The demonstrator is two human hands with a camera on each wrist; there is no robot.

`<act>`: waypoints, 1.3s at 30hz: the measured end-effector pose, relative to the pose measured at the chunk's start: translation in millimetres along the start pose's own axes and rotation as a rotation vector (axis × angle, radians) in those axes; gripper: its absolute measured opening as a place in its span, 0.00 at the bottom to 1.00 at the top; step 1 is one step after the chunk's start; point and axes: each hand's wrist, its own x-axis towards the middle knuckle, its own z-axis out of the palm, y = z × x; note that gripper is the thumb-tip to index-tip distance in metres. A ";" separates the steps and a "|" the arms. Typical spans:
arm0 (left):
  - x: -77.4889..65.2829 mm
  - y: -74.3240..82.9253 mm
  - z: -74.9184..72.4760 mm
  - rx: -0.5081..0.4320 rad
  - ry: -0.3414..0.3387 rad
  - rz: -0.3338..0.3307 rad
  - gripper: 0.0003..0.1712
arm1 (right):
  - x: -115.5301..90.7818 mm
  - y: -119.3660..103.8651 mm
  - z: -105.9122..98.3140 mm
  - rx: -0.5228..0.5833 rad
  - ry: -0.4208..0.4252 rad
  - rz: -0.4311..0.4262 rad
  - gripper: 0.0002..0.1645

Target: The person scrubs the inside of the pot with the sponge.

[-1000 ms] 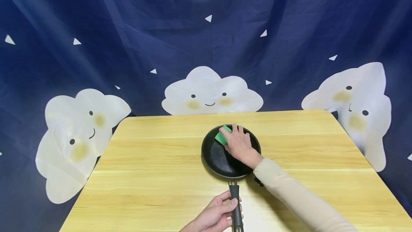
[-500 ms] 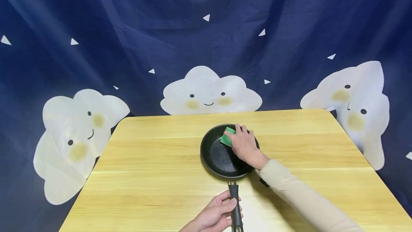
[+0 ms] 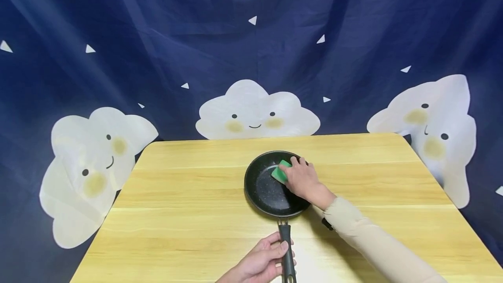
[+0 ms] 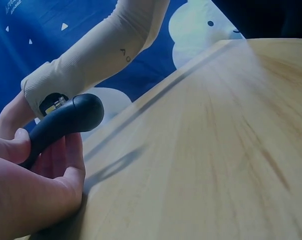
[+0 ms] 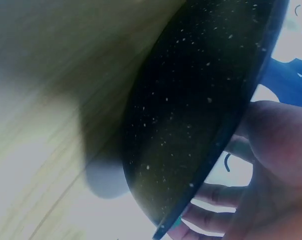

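Note:
A black speckled frying pan [image 3: 271, 195] sits near the middle of the table in the head view, its handle [image 3: 287, 248] pointing toward me. My left hand [image 3: 261, 259] grips that handle, thumb on top and fingers curled underneath. In the left wrist view the rounded handle end [image 4: 88, 112] sticks out past the left hand [image 4: 45, 185]. Over the pan's right side, my right hand [image 3: 304, 180] holds a green sponge [image 3: 281, 172] against the inside of the pan. The right wrist view shows the pan's outer side [image 5: 191, 100] with the right hand [image 5: 261, 175] reaching over its rim; the sponge is mostly hidden there.
The wooden table [image 3: 188, 187] spreads out on both sides of the pan. Behind it hangs a dark blue curtain [image 3: 220, 34] with white clouds and small triangles. My right forearm in a cream sleeve [image 3: 377, 239] crosses the table's right half.
My right hand has slid the sponge right and toward me inside the pan, from the far wall toward the right of the middle. The left hand and handle hold almost still.

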 end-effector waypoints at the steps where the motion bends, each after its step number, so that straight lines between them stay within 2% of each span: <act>1: 0.2 0.3 0.0 0.002 -0.001 0.001 0.11 | -0.7 0.6 -0.3 0.001 -0.003 -0.006 0.26; 9: 1.7 2.8 -1.6 0.002 -0.001 -0.017 0.12 | -5.6 4.7 -6.3 0.066 -0.059 -0.049 0.30; 17: 1.6 6.6 -3.0 0.009 0.010 -0.029 0.15 | -12.1 9.1 -10.5 0.142 -0.090 -0.120 0.29; 23: 2.5 7.2 -3.4 -0.005 -0.001 -0.038 0.14 | -18.6 7.2 -13.5 0.188 -0.124 -0.119 0.29; 31: 3.5 5.9 -3.9 0.005 -0.009 -0.039 0.14 | -25.9 6.4 -15.3 0.286 -0.133 -0.167 0.28; 39: 1.8 5.8 -4.8 -0.003 -0.014 -0.030 0.13 | -25.5 4.2 -13.8 0.389 -0.179 -0.186 0.27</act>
